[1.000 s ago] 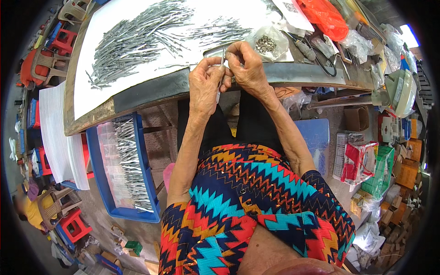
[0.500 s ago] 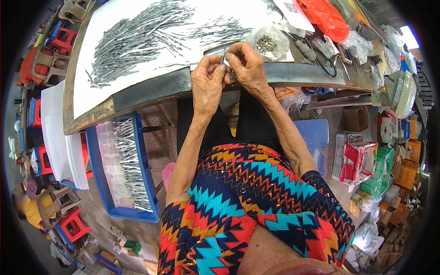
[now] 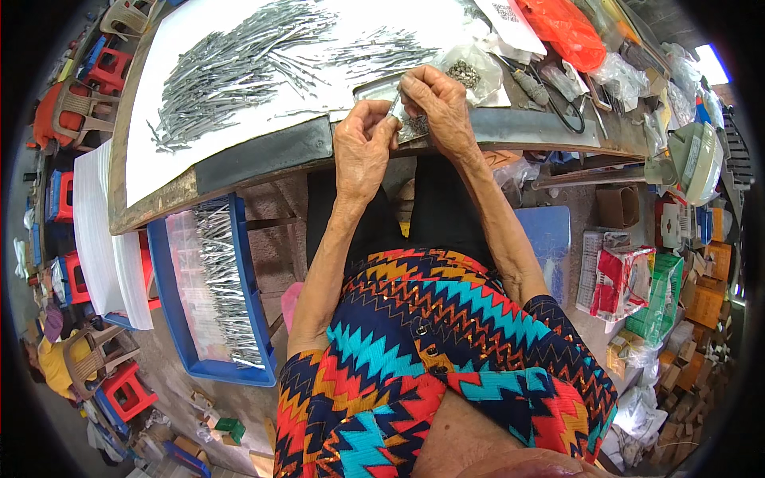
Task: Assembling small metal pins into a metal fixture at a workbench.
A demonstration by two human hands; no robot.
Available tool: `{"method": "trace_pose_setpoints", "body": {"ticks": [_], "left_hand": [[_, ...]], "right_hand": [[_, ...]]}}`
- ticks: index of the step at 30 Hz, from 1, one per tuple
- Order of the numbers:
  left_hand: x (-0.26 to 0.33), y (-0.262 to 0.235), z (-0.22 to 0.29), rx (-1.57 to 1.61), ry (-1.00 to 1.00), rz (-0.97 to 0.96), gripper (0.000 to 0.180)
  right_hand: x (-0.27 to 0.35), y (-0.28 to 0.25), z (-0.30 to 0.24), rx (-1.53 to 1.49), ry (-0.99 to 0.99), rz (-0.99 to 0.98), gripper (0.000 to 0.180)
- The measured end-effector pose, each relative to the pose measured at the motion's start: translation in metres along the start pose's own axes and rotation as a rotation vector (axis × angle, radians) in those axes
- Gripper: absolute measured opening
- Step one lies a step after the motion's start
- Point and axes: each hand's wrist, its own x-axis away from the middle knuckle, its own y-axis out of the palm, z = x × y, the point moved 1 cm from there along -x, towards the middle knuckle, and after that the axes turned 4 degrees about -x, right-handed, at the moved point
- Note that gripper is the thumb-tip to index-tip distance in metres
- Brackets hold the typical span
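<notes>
My left hand (image 3: 362, 147) is closed, its thumb and fingertips pinching a slim grey metal strip (image 3: 394, 105) that points up and away from me. At the strip's upper end, my right hand (image 3: 442, 110) pinches with thumb and forefinger; whether a small part is also between them is too small to tell. Under the hands, near the table edge, lies a shallow tray (image 3: 366, 91) with small metal pieces (image 3: 417, 124) at its near right end. An open clear plastic bag (image 3: 488, 78) of small metal parts (image 3: 463, 73) stands just beyond my right hand.
A large heap of grey metal strips (image 3: 231, 72) covers the white sheet (image 3: 147, 171), with a smaller pile (image 3: 382, 52) beside it. Tools, bags and a red plastic bag (image 3: 562, 32) crowd the right. Below left sits a blue crate (image 3: 267, 358) of finished-looking strips (image 3: 223, 279).
My right hand has moved slightly up and right, away from my left hand. More of the tray and its small metal pieces now shows between them.
</notes>
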Motion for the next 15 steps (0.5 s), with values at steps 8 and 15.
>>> {"method": "trace_pose_setpoints", "body": {"ticks": [8, 15], "left_hand": [[0.000, 0.002, 0.001, 0.002, 0.023, -0.005, 0.008], [-0.001, -0.002, -0.003, 0.052, 0.029, -0.007, 0.019]], "right_hand": [[0.005, 0.002, -0.002, 0.104, 0.006, 0.004, 0.020], [0.011, -0.010, -0.017, 0.124, -0.042, 0.082, 0.017]]}}
